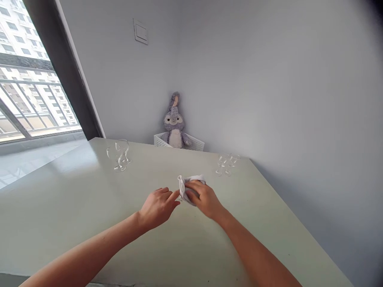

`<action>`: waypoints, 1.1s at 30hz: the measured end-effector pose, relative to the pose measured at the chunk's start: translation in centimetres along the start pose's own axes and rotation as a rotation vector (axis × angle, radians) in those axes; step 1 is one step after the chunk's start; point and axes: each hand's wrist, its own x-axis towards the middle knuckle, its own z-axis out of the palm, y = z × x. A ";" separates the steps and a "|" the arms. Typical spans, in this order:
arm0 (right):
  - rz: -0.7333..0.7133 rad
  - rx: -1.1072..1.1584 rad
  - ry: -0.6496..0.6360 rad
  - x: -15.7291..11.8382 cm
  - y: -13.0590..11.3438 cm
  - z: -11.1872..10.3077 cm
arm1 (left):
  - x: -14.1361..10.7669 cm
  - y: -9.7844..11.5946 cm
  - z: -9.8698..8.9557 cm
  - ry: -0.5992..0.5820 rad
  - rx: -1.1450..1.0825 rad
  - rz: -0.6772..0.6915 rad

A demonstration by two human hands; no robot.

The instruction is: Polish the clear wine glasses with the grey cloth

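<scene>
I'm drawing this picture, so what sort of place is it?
Probably a room at home: there's a plush toy in a white basket, a wall switch, and stemmed glasses on the table.

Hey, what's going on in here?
Someone is handling a bunched white cloth over a pale table. The right hand has its fingers in the folds; the left hand is at the cloth's left edge. Whether anything is wrapped inside, I can't tell. Two larger stemmed glasses stand off to the left, and some smaller stemmed glasses to the right. Behind the table, a plush toy sits in a white basket.
</scene>
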 end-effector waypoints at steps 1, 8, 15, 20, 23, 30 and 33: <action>0.099 0.185 -0.022 0.6 0.6 -0.1 | -0.1 -0.2 0.0 0.035 0.002 0.011; 0.528 1.358 0.318 2.6 2.6 2.6 | 1.1 -1.2 0.6 0.169 -0.047 -0.159; 0.323 1.516 0.204 2.2 -1.7 5.2 | 3.5 -0.3 1.8 0.344 -0.194 -0.388; 0.336 1.414 0.179 2.1 -0.9 6.3 | 3.7 1.5 1.9 0.359 -0.326 -0.489; 0.376 1.421 0.076 2.3 0.8 5.7 | 3.6 1.0 1.1 0.228 -0.830 -0.648; 0.397 1.415 -0.192 1.9 2.0 4.3 | 4.6 -1.4 -0.5 -0.071 -1.764 -0.782; 0.442 1.327 -0.179 2.0 2.7 3.9 | 4.5 -1.6 0.0 0.043 -1.708 -0.790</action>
